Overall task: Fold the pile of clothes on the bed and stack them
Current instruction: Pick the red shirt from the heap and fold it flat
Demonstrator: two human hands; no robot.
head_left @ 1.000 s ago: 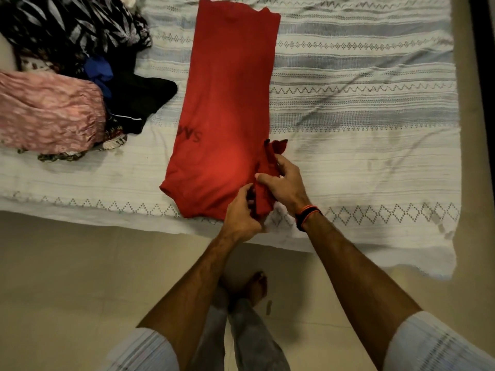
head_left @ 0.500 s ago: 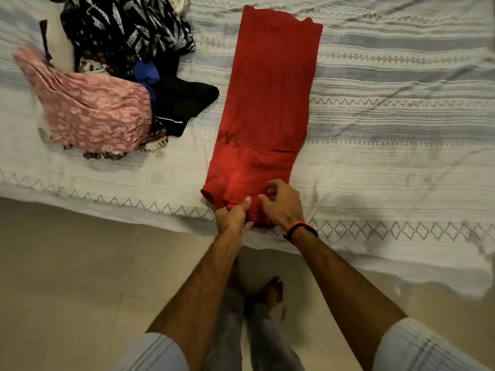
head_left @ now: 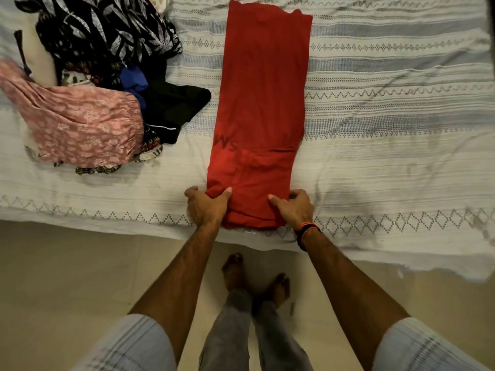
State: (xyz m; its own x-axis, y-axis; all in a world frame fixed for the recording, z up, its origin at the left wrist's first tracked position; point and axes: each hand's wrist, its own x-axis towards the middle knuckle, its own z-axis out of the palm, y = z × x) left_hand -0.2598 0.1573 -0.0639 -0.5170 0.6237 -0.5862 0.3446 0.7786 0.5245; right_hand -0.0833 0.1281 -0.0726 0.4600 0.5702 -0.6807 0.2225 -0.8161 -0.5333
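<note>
A red T-shirt [head_left: 263, 103] lies lengthwise on the bed, folded into a long narrow strip with dark letters near its left edge. My left hand [head_left: 205, 206] grips its near left corner, thumb on top and fingers curled around the edge. My right hand [head_left: 294, 208] grips the near right corner the same way; an orange and black band sits on that wrist. At the far left lies a pile of unfolded clothes [head_left: 107, 62]: a pink patterned piece [head_left: 80, 124], a black and white leaf print, a blue piece and a black garment [head_left: 174, 105].
The bed carries a white and blue striped cover [head_left: 388, 116] with zigzag and diamond bands; its near edge [head_left: 375, 253] hangs over a beige floor. My bare feet [head_left: 254, 277] stand on the floor just below the shirt.
My hands were close together at the shirt's near right edge, tucking a sleeve in; they have now spread apart to the two near corners. The camera view shifted left.
</note>
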